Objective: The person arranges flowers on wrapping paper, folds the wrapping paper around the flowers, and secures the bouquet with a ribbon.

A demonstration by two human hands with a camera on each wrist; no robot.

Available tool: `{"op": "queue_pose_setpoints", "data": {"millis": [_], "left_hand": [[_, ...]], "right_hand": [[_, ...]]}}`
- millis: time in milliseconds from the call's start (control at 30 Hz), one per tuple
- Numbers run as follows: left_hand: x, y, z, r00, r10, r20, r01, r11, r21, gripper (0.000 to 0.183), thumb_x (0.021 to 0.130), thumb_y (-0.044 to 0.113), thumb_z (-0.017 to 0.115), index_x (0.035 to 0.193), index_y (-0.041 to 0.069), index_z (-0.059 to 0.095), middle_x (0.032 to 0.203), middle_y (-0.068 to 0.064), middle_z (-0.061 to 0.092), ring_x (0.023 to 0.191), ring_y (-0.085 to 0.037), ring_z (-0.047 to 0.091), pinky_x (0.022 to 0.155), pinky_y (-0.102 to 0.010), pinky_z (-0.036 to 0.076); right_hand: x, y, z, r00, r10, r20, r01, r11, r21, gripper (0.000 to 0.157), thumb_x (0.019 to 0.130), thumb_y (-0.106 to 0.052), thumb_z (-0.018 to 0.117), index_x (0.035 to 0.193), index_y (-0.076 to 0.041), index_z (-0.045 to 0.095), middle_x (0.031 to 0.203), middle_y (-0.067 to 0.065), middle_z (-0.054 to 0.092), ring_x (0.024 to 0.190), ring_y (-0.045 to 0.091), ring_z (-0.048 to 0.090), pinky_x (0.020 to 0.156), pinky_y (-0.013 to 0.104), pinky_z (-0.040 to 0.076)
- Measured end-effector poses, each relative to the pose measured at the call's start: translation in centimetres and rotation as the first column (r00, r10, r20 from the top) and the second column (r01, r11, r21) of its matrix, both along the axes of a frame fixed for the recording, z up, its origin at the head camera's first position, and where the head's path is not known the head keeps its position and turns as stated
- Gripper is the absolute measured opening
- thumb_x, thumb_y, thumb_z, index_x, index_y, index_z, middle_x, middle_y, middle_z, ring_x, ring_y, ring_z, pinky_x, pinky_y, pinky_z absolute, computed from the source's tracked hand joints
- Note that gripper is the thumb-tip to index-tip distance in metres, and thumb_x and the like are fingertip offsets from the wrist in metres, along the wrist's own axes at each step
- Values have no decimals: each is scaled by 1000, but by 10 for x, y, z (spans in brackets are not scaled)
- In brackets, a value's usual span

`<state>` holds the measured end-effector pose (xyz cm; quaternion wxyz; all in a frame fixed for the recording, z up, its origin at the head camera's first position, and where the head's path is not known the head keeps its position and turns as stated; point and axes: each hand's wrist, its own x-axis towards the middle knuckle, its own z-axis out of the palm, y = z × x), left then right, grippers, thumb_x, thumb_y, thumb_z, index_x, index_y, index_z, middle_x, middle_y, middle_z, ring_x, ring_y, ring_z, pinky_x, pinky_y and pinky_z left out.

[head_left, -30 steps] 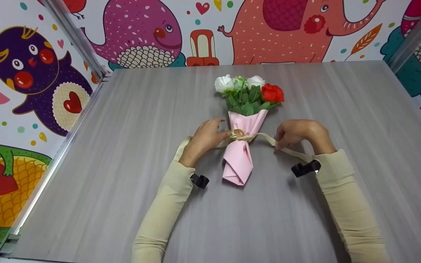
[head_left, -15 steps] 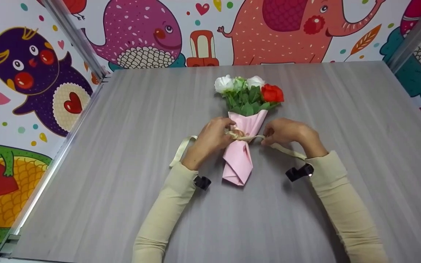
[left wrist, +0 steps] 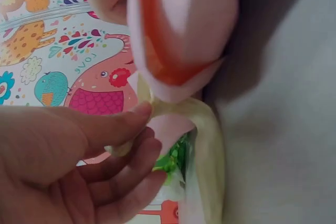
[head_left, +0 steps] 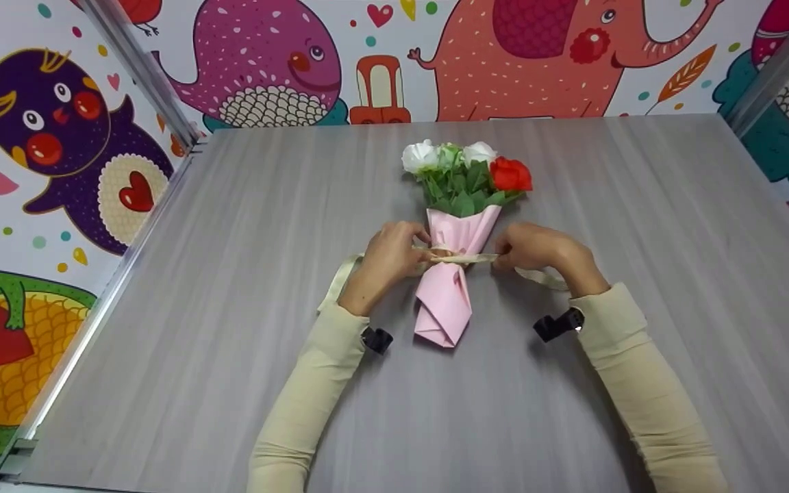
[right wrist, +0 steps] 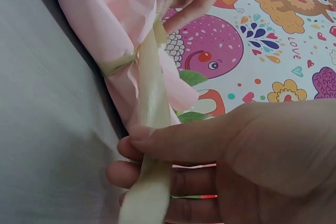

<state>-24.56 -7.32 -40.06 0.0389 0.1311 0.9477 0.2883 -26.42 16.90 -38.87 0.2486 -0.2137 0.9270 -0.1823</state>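
A bouquet of white and red roses (head_left: 511, 174) with green leaves lies on the table, wrapped in pink paper (head_left: 444, 308). Round its narrow waist runs a cream ribbon (head_left: 463, 259). My left hand (head_left: 389, 263) is at the bouquet's left side; its thumb and forefinger pinch the ribbon close to the paper in the left wrist view, a loose length trailing behind. On the other side my right hand (head_left: 538, 246) pinches the ribbon (right wrist: 155, 93) between thumb and fingers, holding it stretched from the waist, with the tail hanging past the fingers.
The grey wood-grain table (head_left: 230, 376) extends around the bouquet. Walls printed with cartoon animals, such as a purple whale (head_left: 264, 61), stand behind and to the sides. A metal rail (head_left: 107, 315) edges the left side.
Both hands have come closer to the bouquet's waist, the right one moving left along the ribbon. The ribbon between the hands now runs straighter, and the paper's lower end has shifted slightly left.
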Motion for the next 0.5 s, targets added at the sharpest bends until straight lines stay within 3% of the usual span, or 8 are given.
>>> {"op": "queue_pose_setpoints", "data": {"millis": [133,300,500], "left_hand": [[0,-1,-2,1000,15,22,-14,998,-56,15,89,11,74,103,7,78,100,-12,76,88,-27,69,85,-43,54],[2,-1,-2,1000,7,26,-4,994,-106,21,90,12,73,109,7,77,107,-13,76,99,-30,70,90,-45,54],[9,9,2,986,-145,-77,130,976,-174,18,95,21,67,101,6,75,100,-14,73,97,-33,67,85,-49,53]], "right_hand": [[-1,2,0,1000,10,11,-10,1000,14,15,92,-12,68,88,0,75,75,8,66,67,15,51,61,25,40],[-1,3,2,1000,3,13,-4,1000,27,15,93,-13,68,87,-1,75,75,8,67,68,16,52,63,26,40],[0,0,3,1000,10,-1,-10,1000,22,17,93,-13,66,87,-1,75,74,7,66,68,17,51,63,26,39]]}}
